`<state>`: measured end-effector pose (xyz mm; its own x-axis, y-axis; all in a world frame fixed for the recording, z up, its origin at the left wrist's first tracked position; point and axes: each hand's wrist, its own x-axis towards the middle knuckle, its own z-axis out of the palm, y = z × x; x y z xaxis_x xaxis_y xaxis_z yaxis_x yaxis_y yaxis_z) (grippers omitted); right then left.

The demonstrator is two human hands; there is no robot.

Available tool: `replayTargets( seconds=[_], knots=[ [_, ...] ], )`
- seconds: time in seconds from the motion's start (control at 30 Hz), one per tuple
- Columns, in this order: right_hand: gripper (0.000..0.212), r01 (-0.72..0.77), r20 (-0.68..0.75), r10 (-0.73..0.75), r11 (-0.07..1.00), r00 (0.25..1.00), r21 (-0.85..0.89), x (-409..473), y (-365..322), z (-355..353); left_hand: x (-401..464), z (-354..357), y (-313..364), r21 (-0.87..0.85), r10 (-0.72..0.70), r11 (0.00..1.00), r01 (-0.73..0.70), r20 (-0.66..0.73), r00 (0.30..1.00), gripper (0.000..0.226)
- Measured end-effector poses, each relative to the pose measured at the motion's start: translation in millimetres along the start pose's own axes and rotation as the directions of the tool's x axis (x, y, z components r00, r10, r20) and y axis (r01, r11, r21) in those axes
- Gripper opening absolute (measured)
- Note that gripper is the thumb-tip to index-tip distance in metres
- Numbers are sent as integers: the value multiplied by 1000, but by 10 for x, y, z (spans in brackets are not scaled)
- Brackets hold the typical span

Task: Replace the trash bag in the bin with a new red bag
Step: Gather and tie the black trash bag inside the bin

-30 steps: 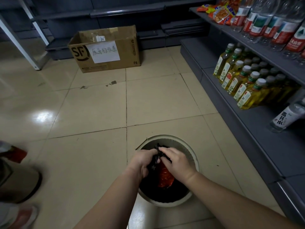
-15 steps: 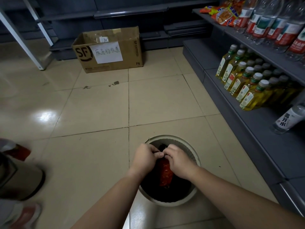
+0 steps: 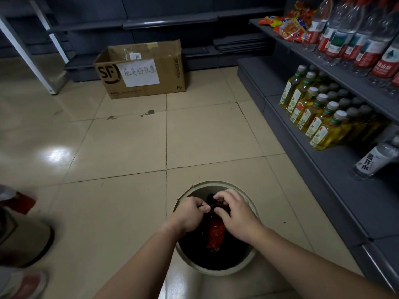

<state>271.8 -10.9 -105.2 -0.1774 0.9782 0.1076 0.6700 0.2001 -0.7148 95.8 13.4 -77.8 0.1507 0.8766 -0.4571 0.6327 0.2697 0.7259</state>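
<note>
A round pale bin [image 3: 218, 271] stands on the tiled floor below me, lined with a black trash bag [image 3: 233, 253]. A red wrapper [image 3: 214, 233] shows inside the bag. My left hand [image 3: 190, 214] and my right hand [image 3: 235, 214] are both over the bin's mouth. Each pinches the gathered top of the black bag between them, fingers closed on the plastic. No new red bag is in view.
Grey shelving [image 3: 336, 173] runs along the right, stocked with oil bottles [image 3: 319, 124] and water bottles [image 3: 367, 39]. A cardboard box [image 3: 142, 72] with a paper label sits at the back. A second container [image 3: 23, 240] and a shoe [image 3: 23, 285] are at the left edge.
Both hands have stayed over the bin, working the bag's gathered top; my right hand has lifted and spread slightly over the bunched plastic.
</note>
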Motion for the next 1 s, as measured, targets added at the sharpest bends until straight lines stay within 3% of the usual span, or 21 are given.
replayTargets(
  seconds=[0.17,0.33,0.5,0.57,0.67,1.0],
  knots=[
    [41,154,-18,-159,973,987,-175,-131,-36,-26,-25,-6,53,-243,-58,967,72,64,996,28],
    [22,259,-139,-275,958,951,-119,-33,-59,4,2,38,42,-418,-63,903,100,102,993,36],
    [13,309,-125,-318,947,940,-82,35,-41,-78,50,11,-1,-448,-32,892,59,70,997,39],
    [13,332,-109,-338,941,935,-71,40,-32,-100,66,25,23,-484,-50,873,60,33,998,31],
    [13,348,-66,-353,934,933,-79,17,11,-133,111,9,22,-423,-88,904,54,-63,994,18],
    [16,291,101,-278,945,955,-150,-194,321,-357,256,-185,-225,-120,-20,993,-12,-261,965,14]
  ],
)
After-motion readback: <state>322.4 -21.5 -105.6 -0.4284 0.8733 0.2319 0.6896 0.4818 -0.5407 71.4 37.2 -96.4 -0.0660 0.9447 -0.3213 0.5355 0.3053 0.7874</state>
